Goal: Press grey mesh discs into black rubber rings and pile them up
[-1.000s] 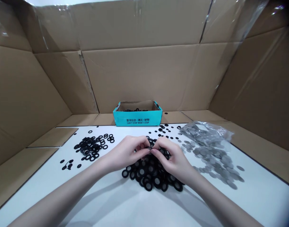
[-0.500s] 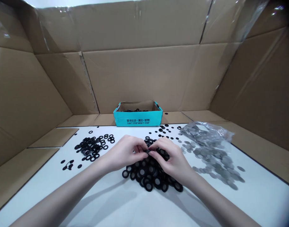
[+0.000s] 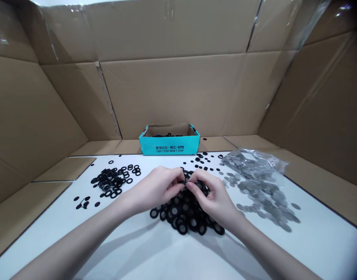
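Note:
My left hand (image 3: 156, 188) and my right hand (image 3: 211, 196) meet fingertip to fingertip over a heap of black rings fitted with grey mesh discs (image 3: 185, 217). Both hands pinch one small black ring (image 3: 183, 181) between thumbs and forefingers, just above the heap. The fingers hide most of that ring. A pile of empty black rubber rings (image 3: 112, 181) lies to the left of my left hand. Loose grey mesh discs (image 3: 262, 194) spread to the right of my right hand, spilling from a clear plastic bag (image 3: 254, 159).
A teal cardboard box (image 3: 169, 146) with black rings inside stands at the back of the white tabletop (image 3: 155, 252). Brown cardboard walls (image 3: 181, 89) enclose the table on three sides. A few stray black rings (image 3: 85, 202) lie at the far left.
Both hands dipped slightly toward the heap half a second ago and have risen a little again. The fingers keep working on the same small ring.

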Action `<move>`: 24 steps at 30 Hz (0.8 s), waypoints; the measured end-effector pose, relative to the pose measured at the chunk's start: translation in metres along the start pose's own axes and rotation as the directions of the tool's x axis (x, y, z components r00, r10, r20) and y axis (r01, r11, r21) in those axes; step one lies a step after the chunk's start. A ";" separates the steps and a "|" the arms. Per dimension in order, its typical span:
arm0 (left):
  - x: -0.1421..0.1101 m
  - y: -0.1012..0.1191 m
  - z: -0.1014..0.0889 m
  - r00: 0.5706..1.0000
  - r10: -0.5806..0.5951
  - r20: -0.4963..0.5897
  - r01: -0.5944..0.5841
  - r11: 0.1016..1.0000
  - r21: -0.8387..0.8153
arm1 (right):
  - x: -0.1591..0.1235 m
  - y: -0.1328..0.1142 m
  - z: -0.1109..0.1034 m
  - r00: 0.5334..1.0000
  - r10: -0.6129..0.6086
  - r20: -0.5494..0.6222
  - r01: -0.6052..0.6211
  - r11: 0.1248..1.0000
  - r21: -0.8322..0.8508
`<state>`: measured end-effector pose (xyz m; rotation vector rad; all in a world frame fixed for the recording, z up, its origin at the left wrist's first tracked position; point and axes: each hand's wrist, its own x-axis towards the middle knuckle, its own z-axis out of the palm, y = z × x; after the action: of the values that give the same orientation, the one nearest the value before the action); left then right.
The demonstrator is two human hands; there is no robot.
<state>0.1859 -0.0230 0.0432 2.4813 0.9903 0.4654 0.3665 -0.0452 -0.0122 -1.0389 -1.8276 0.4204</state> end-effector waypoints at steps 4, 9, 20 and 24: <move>0.000 0.001 -0.003 0.999 -0.041 0.005 0.041 0.998 -0.050 | 0.000 0.003 0.000 0.997 -0.074 0.020 0.075 0.995 -0.065; 0.001 -0.002 -0.001 0.997 -0.076 -0.027 0.069 0.977 -0.203 | 0.003 0.004 -0.004 0.995 -0.100 0.024 0.101 0.993 -0.068; 0.000 -0.001 0.004 0.993 -0.052 -0.103 0.022 0.961 -0.275 | 0.004 -0.002 -0.007 0.998 -0.031 0.047 0.031 1.000 0.005; 0.001 0.000 0.005 0.992 -0.053 -0.119 0.012 0.947 -0.322 | 0.004 -0.001 -0.008 0.997 -0.077 0.024 0.078 0.996 -0.049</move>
<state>0.1887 -0.0235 0.0391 2.1630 0.9188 0.7193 0.3722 -0.0441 -0.0054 -0.9966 -1.9002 0.3422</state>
